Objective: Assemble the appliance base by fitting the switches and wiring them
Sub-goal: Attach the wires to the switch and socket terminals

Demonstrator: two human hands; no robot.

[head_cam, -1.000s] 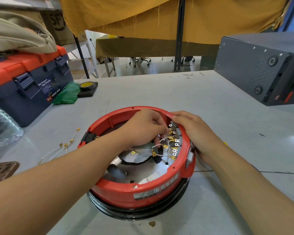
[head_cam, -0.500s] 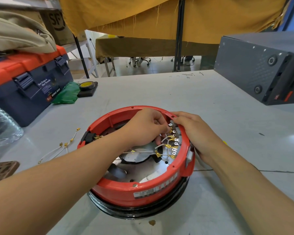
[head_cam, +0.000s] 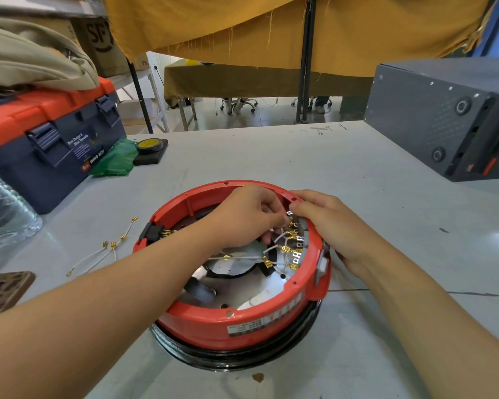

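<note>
Both hands have crept up the terminal row; the left hand [head_cam: 249,217] pinches a brass-tipped white wire [head_cam: 283,236], the right hand [head_cam: 333,226] grips the round red plastic appliance base [head_cam: 242,321] on the grey worktop [head_cam: 271,156]; several connectors look fitted, spare leads [head_cam: 104,251] wait.

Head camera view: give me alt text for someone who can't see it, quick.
Two bare hands work at the far right inner rim of a round red appliance base on a grey table: the left hand pinches a gold wire connector at the switch terminals, the right hand grips the rim. Spare wires and a toolbox lie left.
</note>
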